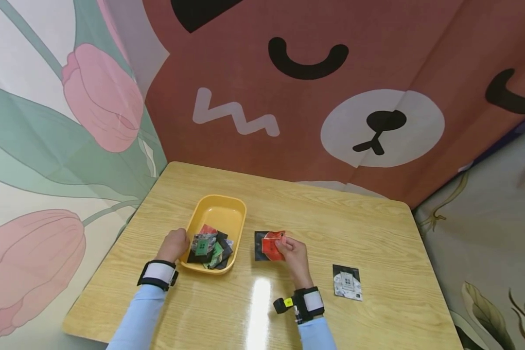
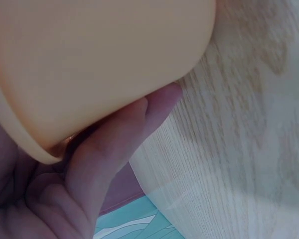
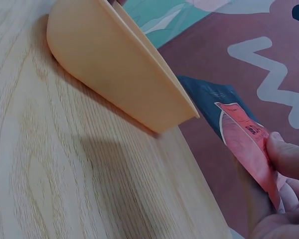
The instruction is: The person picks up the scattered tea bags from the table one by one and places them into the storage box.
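Observation:
A red and black packet (image 1: 269, 246) is pinched between thumb and fingers of my right hand (image 1: 295, 257), just right of the yellow tray. In the right wrist view the packet (image 3: 246, 144) is held up off the table, its dark end pointing toward the tray. My left hand (image 1: 173, 245) grips the left rim of the yellow tray (image 1: 222, 201); in the left wrist view its fingers (image 2: 109, 144) lie along the tray's outer wall (image 2: 104, 55). Several packets (image 1: 202, 247), black, green and red, lie overlapping in the tray's near half.
A black and white packet (image 1: 347, 282) lies flat on the wooden table (image 1: 385, 243), right of my right hand. Behind the table hangs a brown cloth (image 1: 245, 160) with a bear face. A flowered cloth (image 1: 92, 204) hangs at the left.

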`<state>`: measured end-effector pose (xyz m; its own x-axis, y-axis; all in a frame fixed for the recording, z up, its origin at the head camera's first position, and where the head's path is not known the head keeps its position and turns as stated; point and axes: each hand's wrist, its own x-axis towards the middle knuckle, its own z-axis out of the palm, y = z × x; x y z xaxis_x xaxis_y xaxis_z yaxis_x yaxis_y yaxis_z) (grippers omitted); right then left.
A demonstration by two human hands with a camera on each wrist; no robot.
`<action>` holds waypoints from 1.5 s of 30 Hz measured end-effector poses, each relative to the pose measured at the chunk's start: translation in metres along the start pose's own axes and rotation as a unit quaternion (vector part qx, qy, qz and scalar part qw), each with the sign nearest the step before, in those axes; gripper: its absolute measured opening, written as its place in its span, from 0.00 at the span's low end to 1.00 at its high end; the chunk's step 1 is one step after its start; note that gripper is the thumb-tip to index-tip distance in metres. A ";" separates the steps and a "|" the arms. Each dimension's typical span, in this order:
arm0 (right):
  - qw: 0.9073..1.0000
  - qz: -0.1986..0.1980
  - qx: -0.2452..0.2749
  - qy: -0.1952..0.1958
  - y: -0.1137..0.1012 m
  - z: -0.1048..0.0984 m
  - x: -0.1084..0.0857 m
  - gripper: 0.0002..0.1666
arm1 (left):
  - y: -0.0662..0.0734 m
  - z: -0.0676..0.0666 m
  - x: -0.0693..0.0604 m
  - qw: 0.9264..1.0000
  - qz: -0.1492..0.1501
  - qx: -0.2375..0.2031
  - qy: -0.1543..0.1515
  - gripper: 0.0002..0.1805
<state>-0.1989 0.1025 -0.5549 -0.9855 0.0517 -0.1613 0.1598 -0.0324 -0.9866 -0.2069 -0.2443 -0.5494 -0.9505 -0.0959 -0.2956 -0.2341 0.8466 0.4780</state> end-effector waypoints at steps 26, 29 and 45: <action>0.999 -0.013 -0.017 -0.026 -0.013 0.026 -0.004 0.16 | 0.000 0.002 0.001 1.000 0.001 0.012 0.006 0.10; 0.999 -0.010 -0.016 -0.028 -0.014 0.029 -0.004 0.16 | 0.000 0.002 0.000 1.000 0.000 0.010 0.004 0.10; 0.999 -0.002 -0.031 -0.021 -0.015 0.042 0.000 0.16 | 0.002 0.000 -0.002 1.000 -0.008 -0.002 -0.007 0.12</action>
<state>-0.2038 0.0611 -0.5388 -0.9874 0.0096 -0.1581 0.1583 0.0296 -0.9869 -0.2058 -0.2420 -0.5478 -0.9437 -0.1024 -0.3146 -0.2502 0.8431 0.4760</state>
